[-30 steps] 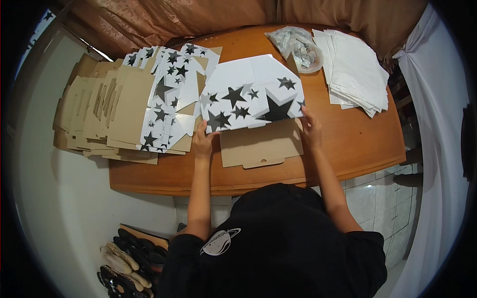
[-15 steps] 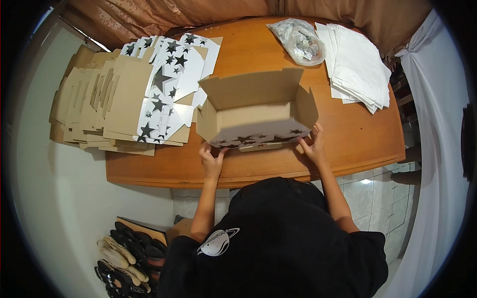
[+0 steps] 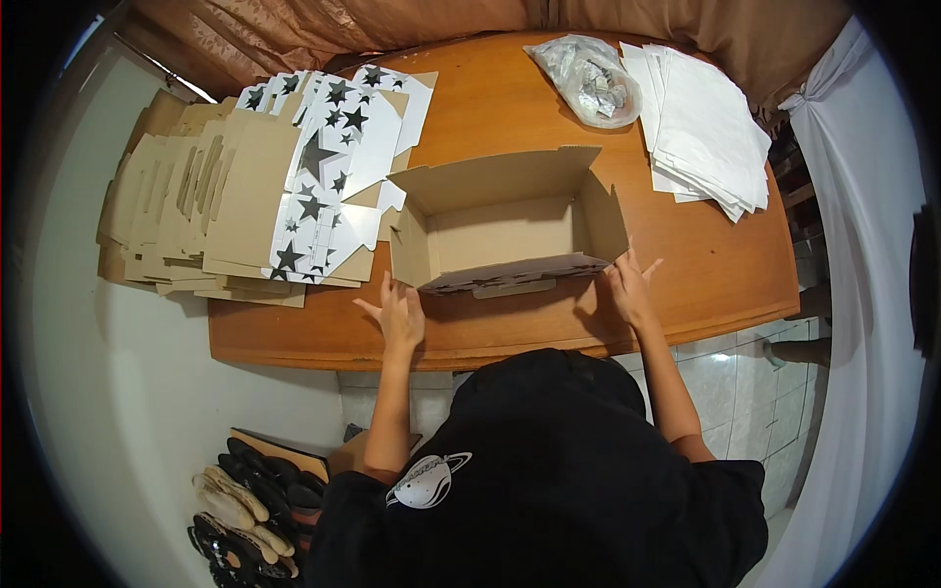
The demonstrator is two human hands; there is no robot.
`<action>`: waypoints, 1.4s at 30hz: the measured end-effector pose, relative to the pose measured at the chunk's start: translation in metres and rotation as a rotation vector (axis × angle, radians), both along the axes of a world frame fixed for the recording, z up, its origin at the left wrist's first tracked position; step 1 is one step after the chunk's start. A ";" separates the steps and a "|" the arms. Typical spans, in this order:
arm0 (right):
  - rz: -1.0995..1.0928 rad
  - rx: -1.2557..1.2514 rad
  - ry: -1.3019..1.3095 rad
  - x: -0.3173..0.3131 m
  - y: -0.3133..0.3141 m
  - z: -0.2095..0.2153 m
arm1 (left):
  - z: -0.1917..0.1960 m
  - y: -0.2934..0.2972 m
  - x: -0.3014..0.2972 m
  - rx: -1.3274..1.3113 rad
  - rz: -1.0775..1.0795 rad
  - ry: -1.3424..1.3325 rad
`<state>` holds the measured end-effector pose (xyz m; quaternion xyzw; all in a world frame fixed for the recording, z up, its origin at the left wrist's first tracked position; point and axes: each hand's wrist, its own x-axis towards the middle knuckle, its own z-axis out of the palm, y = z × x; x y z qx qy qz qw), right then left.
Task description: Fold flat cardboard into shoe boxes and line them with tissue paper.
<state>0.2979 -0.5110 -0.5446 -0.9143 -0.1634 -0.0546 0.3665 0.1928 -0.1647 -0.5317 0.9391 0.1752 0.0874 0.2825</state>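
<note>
An open-topped cardboard box (image 3: 505,233) stands on the wooden table in front of me, plain brown inside. Black stars show on the white outer face of its near wall (image 3: 529,277), and a small tab sticks out at the bottom of that side. By the box's near left corner is my left hand (image 3: 397,316), its fingers pointing forward and one digit spread out to the left. My right hand (image 3: 630,289) is at the near right corner with its fingertips against the cardboard and other fingers spread apart. Neither hand is wrapped around anything.
Left of the box lie stacked flat cardboard blanks (image 3: 206,196), some star-printed (image 3: 319,186). At the back are a clear plastic bag (image 3: 593,83) of small silvery items and a pile of white sheets (image 3: 706,132). The curved table edge (image 3: 294,358) runs before me; shoes (image 3: 250,510) sit lower left.
The near wall has swung more upright, so its star print shows less. Both hands have shifted from beneath that wall to the near corners, turning and spreading their fingers.
</note>
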 end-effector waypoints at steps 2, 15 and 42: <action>-0.033 0.033 0.143 0.001 0.006 0.020 | 0.011 0.003 0.005 -0.062 0.061 0.161; 0.251 -0.086 0.603 0.015 -0.010 0.042 | 0.002 -0.005 -0.001 0.047 -0.133 -0.430; 0.062 -0.260 -0.515 0.068 0.099 0.082 | 0.027 -0.029 -0.010 0.359 0.155 -0.109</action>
